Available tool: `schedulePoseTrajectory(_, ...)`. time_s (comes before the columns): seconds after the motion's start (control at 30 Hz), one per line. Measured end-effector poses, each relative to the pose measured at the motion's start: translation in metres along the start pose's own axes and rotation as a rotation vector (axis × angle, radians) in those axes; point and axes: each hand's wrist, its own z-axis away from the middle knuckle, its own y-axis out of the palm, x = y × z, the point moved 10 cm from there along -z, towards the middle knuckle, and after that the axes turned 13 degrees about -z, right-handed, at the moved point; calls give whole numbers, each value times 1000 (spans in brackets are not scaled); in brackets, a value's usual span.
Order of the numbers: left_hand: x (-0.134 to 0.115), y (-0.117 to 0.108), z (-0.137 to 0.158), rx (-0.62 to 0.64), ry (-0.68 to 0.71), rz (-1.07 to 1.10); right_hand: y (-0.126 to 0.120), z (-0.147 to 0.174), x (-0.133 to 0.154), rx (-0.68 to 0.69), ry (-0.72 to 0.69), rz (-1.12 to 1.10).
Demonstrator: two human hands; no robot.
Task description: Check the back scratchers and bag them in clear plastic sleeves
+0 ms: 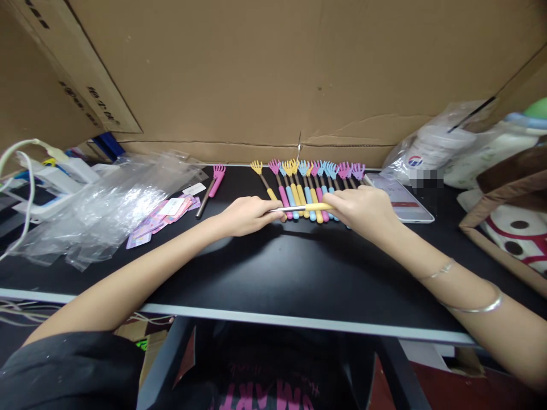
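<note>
Between my two hands a back scratcher (294, 209) with a metal rod and yellow handle is held level above the desk. My left hand (253, 215) pinches its rod end; whatever lies inside those fingers is hidden. Around the yellow handle's right end my right hand (356, 206) is closed. Just behind, a row of back scratchers (294, 191) in pink, blue, yellow and purple lies side by side, claw heads toward the cardboard. Left of that row rest a pink claw-headed piece (217, 180) and a separate dark metal rod (205, 198).
Clear plastic bags (98, 199) and printed cards (164, 216) cover the desk's left part. To the right are a tablet (401, 199), a bagged cup (440, 148) and a brown-handled bag (513, 222). A cardboard wall (265, 74) closes off the back of the black desk (273, 273).
</note>
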Motion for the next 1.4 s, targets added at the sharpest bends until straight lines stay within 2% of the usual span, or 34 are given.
schedulePoseTrajectory(0.2, -5, -2, 1, -19, 16, -12, -4, 2, 12, -2, 21, 19)
schedulePoseTrajectory(0.3, -5, -4, 1, -67, 8, -64, -3, 2, 12, 17, 20, 8)
schedulePoseTrajectory(0.5, -4, -17, 3, -302, 2, -360, -4, 2, 8, 6, 55, 12)
schedulePoseTrajectory(0.67, -11, -28, 10, -494, 67, -498, -2, 2, 9, 12, 64, 11)
schedulePoseTrajectory(0.77, -15, -34, 14, -568, 105, -553, 1, 2, 9, 28, 85, -4)
schedulePoseTrajectory(1.1, -19, -39, 13, -609, 111, -692, 25, 2, 8, 115, 152, -180)
schedulePoseTrajectory(1.27, -20, -44, 17, -648, 128, -740, 23, 2, 8, 100, 158, -214)
schedulePoseTrajectory(1.4, -24, -48, 23, -719, 153, -801, 21, 2, 9, 127, 143, -341)
